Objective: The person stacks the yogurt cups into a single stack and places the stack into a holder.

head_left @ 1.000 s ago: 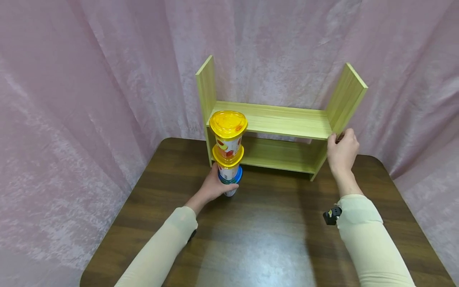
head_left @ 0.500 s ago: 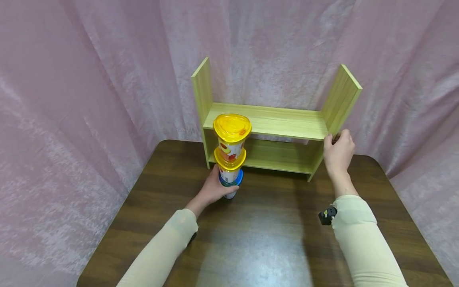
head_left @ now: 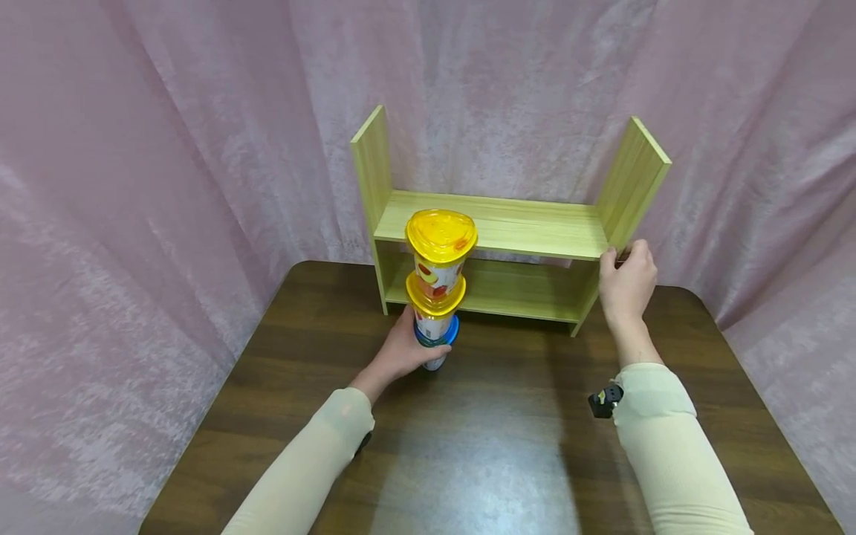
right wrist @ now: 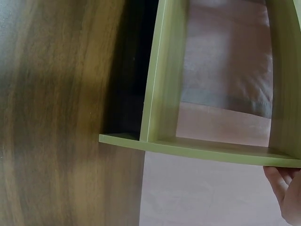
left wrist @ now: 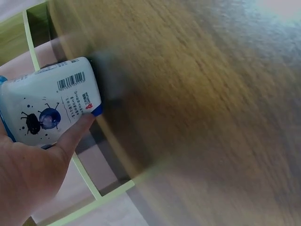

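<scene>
Relative to the shelf (head_left: 508, 215), the stack of cups (head_left: 438, 281) has moved slightly toward 3 o'clock over the last second, along with the left hand (head_left: 405, 345). That hand's grip is clamped round the blue-lidded bottom cup (left wrist: 47, 101), white with a barcode and round cartoon figures. Above it, at 1 o'clock from the hand, rise two cups with yellow lids and fruit-printed labels. At the shelf's 4 o'clock, the right hand (head_left: 627, 286) touches the side panel (head_left: 631, 186); whether it pinches the panel cannot be told. From the head view, the top cup overlaps the upper board's front edge. Bench (head_left: 481, 446) surface stretches from the stack's 3 to 6 o'clock, between the forearms; its left edge lies well apart at 9 o'clock.
</scene>
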`<act>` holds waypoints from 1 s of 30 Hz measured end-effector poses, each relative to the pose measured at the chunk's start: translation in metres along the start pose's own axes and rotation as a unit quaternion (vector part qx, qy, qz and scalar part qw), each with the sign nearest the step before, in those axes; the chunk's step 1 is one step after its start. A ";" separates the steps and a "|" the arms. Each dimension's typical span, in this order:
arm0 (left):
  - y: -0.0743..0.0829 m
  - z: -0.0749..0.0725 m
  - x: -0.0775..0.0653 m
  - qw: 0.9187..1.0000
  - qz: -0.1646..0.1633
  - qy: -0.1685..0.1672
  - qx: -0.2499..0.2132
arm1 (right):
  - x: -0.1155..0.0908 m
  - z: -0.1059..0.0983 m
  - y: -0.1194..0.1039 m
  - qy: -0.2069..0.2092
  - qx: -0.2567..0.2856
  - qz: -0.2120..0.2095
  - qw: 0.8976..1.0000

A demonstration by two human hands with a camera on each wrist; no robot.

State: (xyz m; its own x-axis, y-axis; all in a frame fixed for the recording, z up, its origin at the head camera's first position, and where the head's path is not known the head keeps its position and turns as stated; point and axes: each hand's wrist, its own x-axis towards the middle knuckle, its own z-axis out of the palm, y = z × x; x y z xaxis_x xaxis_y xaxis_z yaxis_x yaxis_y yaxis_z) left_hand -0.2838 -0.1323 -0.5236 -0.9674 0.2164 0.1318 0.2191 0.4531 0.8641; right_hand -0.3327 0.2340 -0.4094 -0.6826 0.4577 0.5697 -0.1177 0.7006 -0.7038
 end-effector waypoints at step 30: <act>0.033 -0.010 0.017 0.999 0.037 0.003 -0.006 | -0.008 0.006 -0.009 0.000 -0.003 0.007 1.000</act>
State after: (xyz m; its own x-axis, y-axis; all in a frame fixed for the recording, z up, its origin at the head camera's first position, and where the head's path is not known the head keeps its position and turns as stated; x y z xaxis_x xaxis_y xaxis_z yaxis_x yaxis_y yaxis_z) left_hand -0.2941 -0.1228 -0.4882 -0.9496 0.2434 0.1975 0.2875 0.4255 0.8581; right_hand -0.3305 0.2206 -0.4100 -0.6843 0.4667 0.5603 -0.1046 0.6976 -0.7088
